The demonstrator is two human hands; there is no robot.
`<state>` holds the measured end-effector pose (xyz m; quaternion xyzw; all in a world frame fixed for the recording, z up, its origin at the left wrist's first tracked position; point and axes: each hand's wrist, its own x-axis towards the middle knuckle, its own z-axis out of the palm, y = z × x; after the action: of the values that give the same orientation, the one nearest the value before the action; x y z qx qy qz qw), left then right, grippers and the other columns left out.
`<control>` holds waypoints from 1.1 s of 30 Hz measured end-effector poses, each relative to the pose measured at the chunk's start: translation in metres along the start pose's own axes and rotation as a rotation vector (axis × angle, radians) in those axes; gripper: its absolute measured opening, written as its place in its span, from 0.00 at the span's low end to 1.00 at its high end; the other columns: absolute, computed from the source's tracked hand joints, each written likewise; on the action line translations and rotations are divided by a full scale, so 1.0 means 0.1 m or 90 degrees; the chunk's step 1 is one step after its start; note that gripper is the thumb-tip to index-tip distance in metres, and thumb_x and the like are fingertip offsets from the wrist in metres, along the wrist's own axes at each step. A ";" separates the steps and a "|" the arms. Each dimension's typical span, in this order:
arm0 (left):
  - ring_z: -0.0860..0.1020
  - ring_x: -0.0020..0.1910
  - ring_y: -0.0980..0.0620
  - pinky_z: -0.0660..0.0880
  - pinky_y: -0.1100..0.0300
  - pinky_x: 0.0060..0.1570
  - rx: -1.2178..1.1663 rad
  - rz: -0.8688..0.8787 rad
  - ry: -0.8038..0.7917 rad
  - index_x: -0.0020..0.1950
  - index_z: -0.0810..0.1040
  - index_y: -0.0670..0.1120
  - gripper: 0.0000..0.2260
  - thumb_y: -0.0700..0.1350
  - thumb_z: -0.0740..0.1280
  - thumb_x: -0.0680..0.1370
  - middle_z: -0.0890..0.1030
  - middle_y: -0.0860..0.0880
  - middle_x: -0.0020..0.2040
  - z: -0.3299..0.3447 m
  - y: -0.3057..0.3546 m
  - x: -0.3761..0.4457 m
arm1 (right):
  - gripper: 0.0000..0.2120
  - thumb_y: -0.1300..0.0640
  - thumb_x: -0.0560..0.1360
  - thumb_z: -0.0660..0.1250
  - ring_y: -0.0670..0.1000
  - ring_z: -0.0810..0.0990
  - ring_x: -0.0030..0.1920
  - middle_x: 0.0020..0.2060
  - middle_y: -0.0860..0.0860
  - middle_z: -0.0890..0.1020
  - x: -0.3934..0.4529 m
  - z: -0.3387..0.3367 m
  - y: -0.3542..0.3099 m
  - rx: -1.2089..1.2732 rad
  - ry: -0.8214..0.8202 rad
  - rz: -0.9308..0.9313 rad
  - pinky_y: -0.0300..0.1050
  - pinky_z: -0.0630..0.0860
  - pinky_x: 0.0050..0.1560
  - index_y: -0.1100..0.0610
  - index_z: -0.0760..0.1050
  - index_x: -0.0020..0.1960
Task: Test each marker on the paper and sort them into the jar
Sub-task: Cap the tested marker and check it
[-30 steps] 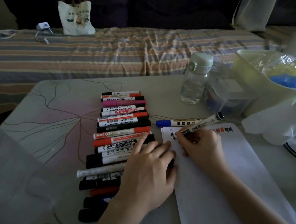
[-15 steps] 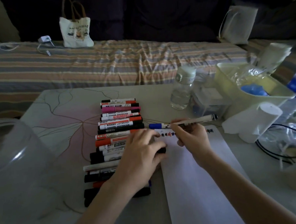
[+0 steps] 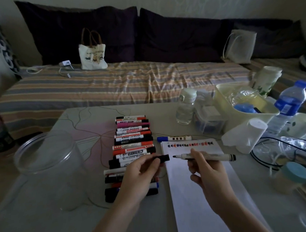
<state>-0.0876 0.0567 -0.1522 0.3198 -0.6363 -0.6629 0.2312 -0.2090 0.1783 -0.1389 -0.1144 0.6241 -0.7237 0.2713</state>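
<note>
Left hand (image 3: 142, 171) has its grip pinched on the black cap (image 3: 162, 158). Right hand (image 3: 202, 168) grips the marker (image 3: 204, 155), which lies level with its bare tip at 9 o'clock, straight at the cap mouth, a small gap between. Both float over the paper (image 3: 197, 193)'s left edge. Jar (image 3: 46, 165) sits open at 9 o'clock on the tabletop (image 3: 39, 224).

Bare table (image 3: 48, 226) around jar (image 3: 50, 167) — clutter right

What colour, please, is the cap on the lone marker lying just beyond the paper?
Blue: the lone white marker's cap shows clearly in the head view.
</note>
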 end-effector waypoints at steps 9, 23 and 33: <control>0.82 0.50 0.57 0.79 0.62 0.50 0.044 0.045 -0.032 0.55 0.81 0.53 0.08 0.45 0.65 0.79 0.85 0.55 0.47 -0.07 0.10 -0.06 | 0.10 0.54 0.73 0.70 0.48 0.74 0.34 0.32 0.52 0.78 -0.09 0.02 -0.09 -0.001 -0.024 0.018 0.41 0.69 0.33 0.60 0.80 0.49; 0.82 0.42 0.56 0.78 0.65 0.45 0.068 0.128 -0.036 0.52 0.81 0.48 0.07 0.45 0.63 0.80 0.85 0.53 0.40 0.09 0.02 -0.07 | 0.18 0.54 0.67 0.71 0.46 0.79 0.35 0.33 0.52 0.81 -0.08 0.04 0.06 0.088 -0.077 0.079 0.42 0.77 0.41 0.64 0.80 0.52; 0.82 0.42 0.56 0.78 0.62 0.45 0.112 0.170 -0.041 0.52 0.81 0.48 0.06 0.43 0.65 0.80 0.84 0.51 0.40 0.18 -0.03 -0.01 | 0.18 0.53 0.67 0.71 0.49 0.78 0.38 0.35 0.54 0.80 -0.04 -0.04 0.07 0.112 -0.080 0.150 0.44 0.77 0.45 0.65 0.79 0.52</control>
<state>-0.0999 0.0699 -0.1552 0.2299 -0.7356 -0.5779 0.2684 -0.2058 0.1834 -0.1454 -0.0615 0.5494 -0.7300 0.4018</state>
